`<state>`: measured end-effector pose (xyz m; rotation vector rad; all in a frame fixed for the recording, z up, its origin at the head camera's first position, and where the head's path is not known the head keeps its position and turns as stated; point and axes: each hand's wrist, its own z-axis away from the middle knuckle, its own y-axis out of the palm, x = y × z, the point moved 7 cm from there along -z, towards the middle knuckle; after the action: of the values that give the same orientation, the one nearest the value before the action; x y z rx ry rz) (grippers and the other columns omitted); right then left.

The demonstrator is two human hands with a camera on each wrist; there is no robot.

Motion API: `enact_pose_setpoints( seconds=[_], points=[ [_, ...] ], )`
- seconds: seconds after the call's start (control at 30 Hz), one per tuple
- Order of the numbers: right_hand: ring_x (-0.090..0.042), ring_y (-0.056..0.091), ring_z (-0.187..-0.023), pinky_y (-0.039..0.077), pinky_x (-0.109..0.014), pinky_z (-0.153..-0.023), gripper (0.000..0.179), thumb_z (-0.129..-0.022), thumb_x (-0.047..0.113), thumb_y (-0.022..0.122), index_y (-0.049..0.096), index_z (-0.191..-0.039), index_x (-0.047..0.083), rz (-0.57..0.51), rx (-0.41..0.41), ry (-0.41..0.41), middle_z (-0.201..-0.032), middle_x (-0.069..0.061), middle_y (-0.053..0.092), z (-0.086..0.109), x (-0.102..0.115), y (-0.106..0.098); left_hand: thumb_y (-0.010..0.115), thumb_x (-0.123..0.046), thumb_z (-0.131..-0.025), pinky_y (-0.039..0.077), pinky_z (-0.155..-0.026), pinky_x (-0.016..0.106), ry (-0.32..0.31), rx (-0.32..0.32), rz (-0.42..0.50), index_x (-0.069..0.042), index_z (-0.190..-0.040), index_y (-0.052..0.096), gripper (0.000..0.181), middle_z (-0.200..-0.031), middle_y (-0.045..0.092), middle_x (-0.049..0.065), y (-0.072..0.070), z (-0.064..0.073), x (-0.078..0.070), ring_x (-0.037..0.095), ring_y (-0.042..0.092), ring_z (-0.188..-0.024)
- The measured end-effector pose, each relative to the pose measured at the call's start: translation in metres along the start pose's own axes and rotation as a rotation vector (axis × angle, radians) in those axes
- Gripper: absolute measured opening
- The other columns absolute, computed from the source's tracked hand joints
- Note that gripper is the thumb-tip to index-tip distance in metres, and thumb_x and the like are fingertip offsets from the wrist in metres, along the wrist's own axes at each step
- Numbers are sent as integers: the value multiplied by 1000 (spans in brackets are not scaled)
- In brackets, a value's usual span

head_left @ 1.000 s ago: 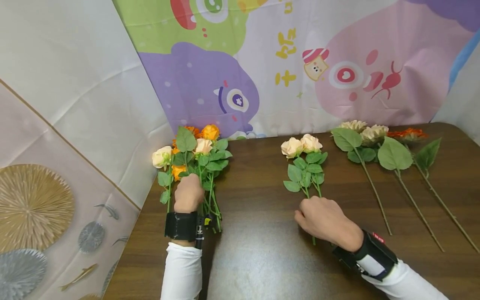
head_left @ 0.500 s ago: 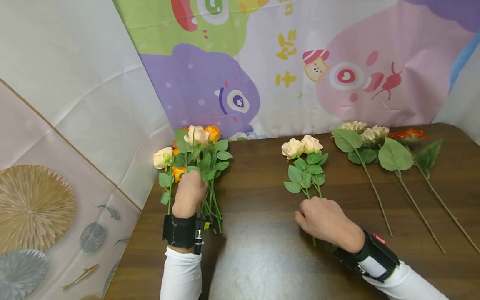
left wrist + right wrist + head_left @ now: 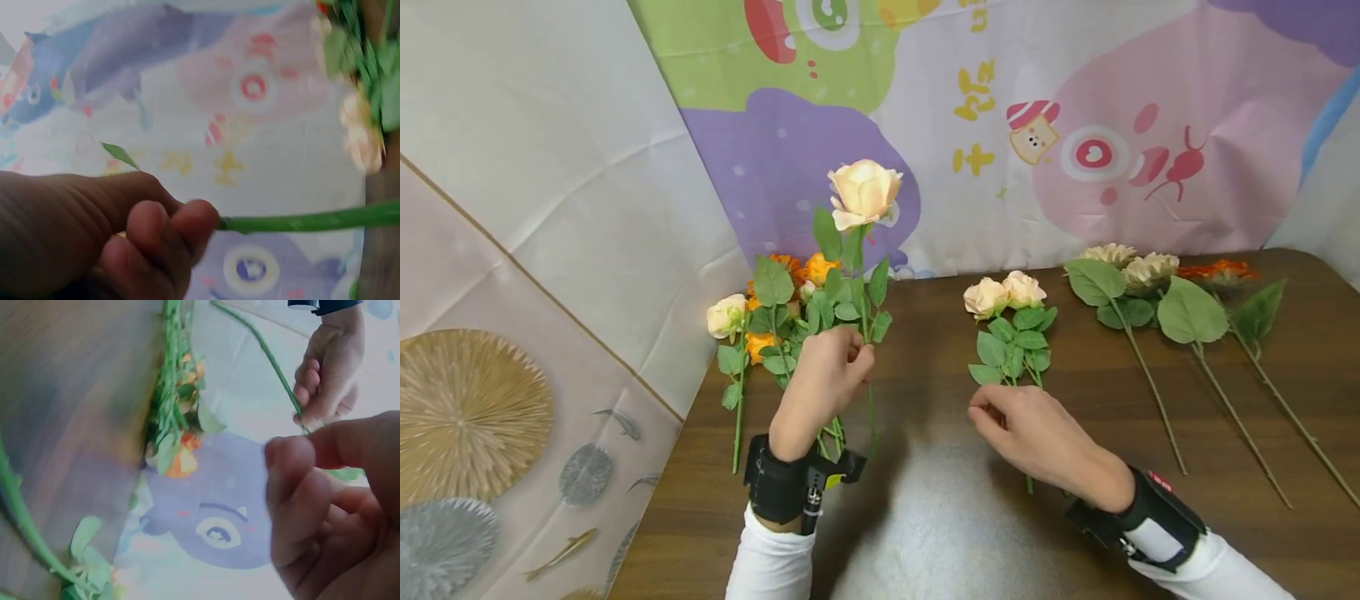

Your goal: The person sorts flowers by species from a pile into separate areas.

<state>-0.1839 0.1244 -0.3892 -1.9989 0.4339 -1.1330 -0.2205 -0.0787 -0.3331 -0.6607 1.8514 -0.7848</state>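
Note:
In the head view, my left hand [image 3: 823, 379] pinches the green stem of a pale peach rose [image 3: 865, 196]. The rose stands upright above the left bunch of flowers [image 3: 760, 342]. In the left wrist view, thumb and fingertips close on its stem [image 3: 300, 222]. My right hand [image 3: 1037, 433] hovers over the stems of two cream roses [image 3: 1003, 293] lying on the table. Its fingers are loosely curled, and the right wrist view shows nothing between the fingertips [image 3: 290, 459]. Part of the cream roses' stems is hidden under this hand.
To the right lie two cream large-petalled flowers [image 3: 1150, 271] and an orange one [image 3: 1217, 268], with long stems toward the front. A printed cloth [image 3: 970, 217] hangs behind the brown table [image 3: 917, 517]. A pale patterned cloth [image 3: 587, 275] covers the left side.
My left hand has lifted the peach rose out of the left bunch, up and to the right. My right hand has shifted slightly left, and its thumb and index finger have come into view.

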Motion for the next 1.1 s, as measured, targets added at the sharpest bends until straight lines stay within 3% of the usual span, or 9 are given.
enact_pose_setpoints(
  seconds=[0.1, 0.23, 0.4, 0.6, 0.73, 0.93, 1.1],
  points=[
    [-2, 50, -59, 46, -27, -50, 7, -91, 18, 56, 62, -91, 22, -105, -53, -43, -72, 9, 60, 1, 9, -7, 51, -8, -86, 42, -40, 26, 68, -5, 95, -9, -72, 56, 15, -57, 61, 1, 5, 4, -19, 7, 51, -45],
    [-5, 49, -56, 44, -26, -47, 8, -91, 20, 58, 62, -98, 21, -203, -131, -85, -73, 7, 61, 3, 19, -15, 54, -8, -88, 46, -41, 25, 150, 22, 208, -8, -82, 59, 7, -60, 64, 0, 16, 7, -42, 5, 53, -47],
    [-7, 50, -54, 44, -27, -46, 17, -88, 16, 62, 62, -105, 17, -269, -201, -82, -77, 6, 63, 5, 23, -23, 56, -11, -90, 43, -40, 24, 187, 75, 277, -7, -87, 61, 7, -60, 65, 0, 31, 10, -58, 4, 54, -47],
    [-13, 55, -49, 46, -27, -42, 11, -84, 4, 64, 66, -94, 7, -357, -227, -50, -68, -1, 64, 6, 37, -34, 55, -12, -91, 42, -38, 24, 164, 154, 396, -6, -88, 60, 8, -63, 68, 7, 47, 12, -64, 11, 58, -47],
    [-16, 58, -50, 49, -28, -43, 6, -83, 2, 64, 67, -88, 5, -397, -205, -1, -68, -5, 67, 6, 44, -41, 55, -13, -91, 42, -37, 23, 174, 177, 390, -6, -91, 61, 9, -63, 67, 8, 56, 12, -68, 10, 58, -47],
    [-11, 59, -53, 51, -30, -45, 5, -85, 7, 64, 67, -88, 7, -395, -172, 64, -69, -6, 68, 6, 39, -42, 54, -13, -92, 43, -39, 22, 219, 160, 365, -5, -92, 61, 10, -59, 64, 6, 65, 13, -71, 8, 55, -46],
    [-11, 60, -54, 52, -31, -46, 5, -85, 6, 64, 67, -89, 6, -412, -143, 118, -71, -10, 69, 4, 32, -39, 55, -10, -91, 45, -40, 24, 197, 122, 420, -5, -90, 63, 9, -60, 65, 6, 69, 12, -68, 9, 55, -45]
  ],
)
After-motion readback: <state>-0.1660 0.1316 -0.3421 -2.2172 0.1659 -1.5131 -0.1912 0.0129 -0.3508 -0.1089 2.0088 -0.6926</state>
